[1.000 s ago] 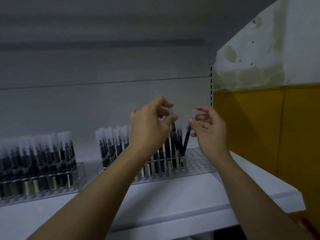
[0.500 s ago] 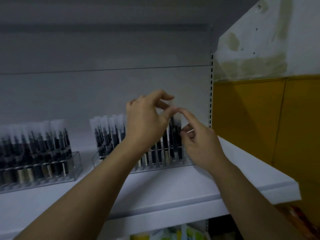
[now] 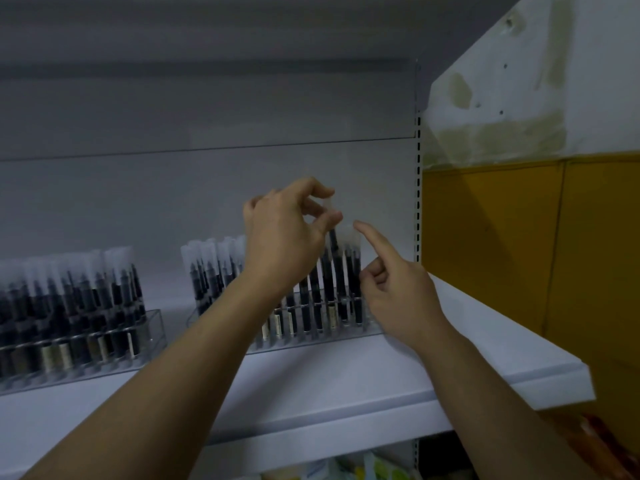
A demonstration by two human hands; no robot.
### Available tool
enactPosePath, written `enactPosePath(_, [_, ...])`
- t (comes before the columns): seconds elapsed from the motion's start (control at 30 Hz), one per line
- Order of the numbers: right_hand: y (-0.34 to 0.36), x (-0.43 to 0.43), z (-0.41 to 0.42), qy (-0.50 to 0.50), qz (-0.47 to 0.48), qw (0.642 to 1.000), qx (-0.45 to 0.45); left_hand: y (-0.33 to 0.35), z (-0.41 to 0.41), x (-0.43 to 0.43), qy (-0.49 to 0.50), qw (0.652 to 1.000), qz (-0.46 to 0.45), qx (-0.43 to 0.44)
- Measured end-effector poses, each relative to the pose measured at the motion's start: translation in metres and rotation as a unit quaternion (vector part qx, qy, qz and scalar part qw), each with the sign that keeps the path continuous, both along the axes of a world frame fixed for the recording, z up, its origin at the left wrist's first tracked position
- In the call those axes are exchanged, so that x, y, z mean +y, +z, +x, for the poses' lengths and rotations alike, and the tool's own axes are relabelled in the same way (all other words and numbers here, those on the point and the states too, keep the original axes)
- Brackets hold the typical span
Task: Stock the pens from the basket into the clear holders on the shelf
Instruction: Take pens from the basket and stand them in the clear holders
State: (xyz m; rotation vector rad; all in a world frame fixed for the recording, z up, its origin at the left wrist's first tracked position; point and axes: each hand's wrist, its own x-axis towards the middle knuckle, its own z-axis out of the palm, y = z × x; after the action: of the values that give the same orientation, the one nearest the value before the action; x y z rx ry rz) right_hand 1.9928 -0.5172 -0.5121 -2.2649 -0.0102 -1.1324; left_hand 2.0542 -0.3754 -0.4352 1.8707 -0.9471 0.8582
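Observation:
Two clear holders stand on the white shelf [image 3: 346, 386]. The left holder [image 3: 152, 327] is packed with black pens that have frosted caps. The right holder [image 3: 375, 329] carries rows of the same pens [image 3: 341, 282]. My left hand [image 3: 284, 240] hovers over the right holder and pinches the frosted cap of one pen [image 3: 333, 237], which stands a little higher than its neighbours. My right hand [image 3: 394, 285] is just right of those pens, index finger stretched toward their caps, other fingers curled, holding nothing. The basket is out of sight.
The shelf ends at a perforated upright [image 3: 418, 188] on the right. Beyond it is a wall, yellow below [image 3: 519, 254] and stained white above. Packaged goods [image 3: 346, 469] show under the shelf's front edge.
My right hand let go of the pen it was slotting in and drew back, index finger now pointing. My left hand stays pinched on a pen cap. The view shifted slightly.

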Motion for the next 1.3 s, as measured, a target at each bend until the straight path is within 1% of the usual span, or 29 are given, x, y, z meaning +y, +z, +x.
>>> enactPosePath(0.07, [-0.001,0.0,0.0,0.001,0.004,1.0,0.004,-0.006,-0.001,-0.002,-0.004,1.0,0.027,0.01])
enactPosePath(0.13, [-0.001,-0.001,-0.001,0.003,0.006,1.0,0.002,-0.012,-0.002,-0.005,-0.003,0.999,0.044,-0.001])
enactPosePath(0.3, [0.0,0.0,-0.001,0.002,0.001,1.0,0.003,-0.019,0.0,-0.01,0.042,0.992,0.115,-0.041])
enactPosePath(0.4, [0.0,0.0,-0.002,-0.003,-0.005,1.0,0.005,-0.017,-0.003,-0.011,0.062,0.983,0.163,-0.05])
enactPosePath(0.63, [0.0,0.002,-0.003,-0.011,-0.015,1.0,0.005,-0.016,-0.002,-0.009,0.127,0.974,0.185,-0.038])
enactPosePath(0.7, [-0.001,0.001,-0.003,-0.009,-0.013,1.0,0.009,-0.013,-0.004,-0.01,0.133,0.972,0.191,-0.037])
enactPosePath(0.9, [0.0,0.002,-0.005,-0.016,-0.015,0.999,0.026,-0.016,-0.017,-0.001,0.129,0.953,0.264,-0.075])
enactPosePath(1.07, [0.0,0.014,-0.011,0.002,0.067,0.998,0.023,-0.018,-0.032,0.021,0.133,0.953,0.255,-0.099])
enactPosePath(1.13, [-0.006,0.022,-0.02,-0.022,0.052,0.998,0.022,-0.02,-0.041,0.033,0.134,0.954,0.247,-0.105])
enactPosePath(1.2, [-0.011,0.034,-0.032,-0.038,0.016,0.999,0.016,-0.027,-0.052,0.048,0.126,0.957,0.238,-0.105])
enactPosePath(1.3, [-0.011,0.057,-0.052,-0.031,-0.03,0.999,0.017,-0.041,-0.069,0.075,0.119,0.961,0.226,-0.106])
